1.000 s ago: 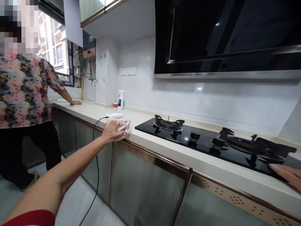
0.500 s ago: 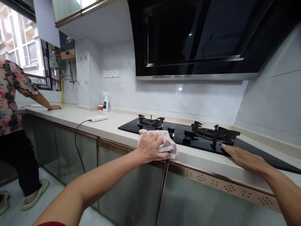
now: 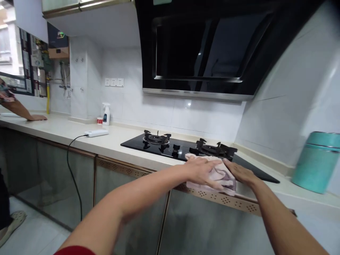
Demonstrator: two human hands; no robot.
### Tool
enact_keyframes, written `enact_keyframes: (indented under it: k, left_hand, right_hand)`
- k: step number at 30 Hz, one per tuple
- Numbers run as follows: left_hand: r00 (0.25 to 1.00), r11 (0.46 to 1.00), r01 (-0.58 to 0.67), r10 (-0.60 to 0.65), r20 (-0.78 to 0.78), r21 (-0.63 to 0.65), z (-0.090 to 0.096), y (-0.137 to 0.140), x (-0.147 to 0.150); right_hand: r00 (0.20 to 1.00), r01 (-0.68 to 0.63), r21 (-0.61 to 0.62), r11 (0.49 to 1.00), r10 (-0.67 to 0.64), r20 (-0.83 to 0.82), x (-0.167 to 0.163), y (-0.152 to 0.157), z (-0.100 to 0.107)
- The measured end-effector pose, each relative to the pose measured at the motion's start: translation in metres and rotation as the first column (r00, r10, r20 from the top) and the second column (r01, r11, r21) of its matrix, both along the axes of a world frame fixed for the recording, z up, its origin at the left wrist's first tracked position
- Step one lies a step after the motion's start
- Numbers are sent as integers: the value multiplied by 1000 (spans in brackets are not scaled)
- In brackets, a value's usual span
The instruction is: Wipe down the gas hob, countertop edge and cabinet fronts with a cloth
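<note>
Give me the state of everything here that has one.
Left hand: spread open
Cloth: crumpled, under that hand
Right hand: flattened, at the cloth's edge
Burners: no flame visible
Spray bottle: upright
White device: lying flat, cable plugged in
Teal canister: upright, lidded
Cabinet doors: shut

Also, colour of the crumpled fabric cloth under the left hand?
Pale pink cloth, greyish-purple in parts; head view.
</note>
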State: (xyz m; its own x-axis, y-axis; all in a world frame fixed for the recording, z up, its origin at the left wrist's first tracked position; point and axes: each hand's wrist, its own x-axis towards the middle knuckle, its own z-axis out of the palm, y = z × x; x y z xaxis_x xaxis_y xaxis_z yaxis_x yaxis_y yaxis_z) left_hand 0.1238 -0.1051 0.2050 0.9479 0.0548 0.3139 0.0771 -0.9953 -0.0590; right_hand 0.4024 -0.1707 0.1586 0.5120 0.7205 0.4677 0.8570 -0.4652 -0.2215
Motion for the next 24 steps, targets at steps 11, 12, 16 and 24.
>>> enact_keyframes:
  k: [11, 12, 16, 24]
  left_hand:
    - [696, 729, -643, 684, 219, -236, 24, 140, -142]
    - [677, 704, -668, 709, 197, -241, 20, 148, -146]
    - [645, 642, -734, 761, 68, -221, 8, 169, -143]
    - [666, 655, -744, 743, -67, -131, 9, 173, -136]
  right_hand:
    - [972, -183, 213, 960, 144, 186, -124, -15, 35]
    - [947, -267, 106, 958, 240, 215, -146, -9, 36]
    - [886, -375, -201, 905, 414, 207, -196, 11, 30]
    - [890, -447, -213, 869, 456, -9, -126, -9, 41]
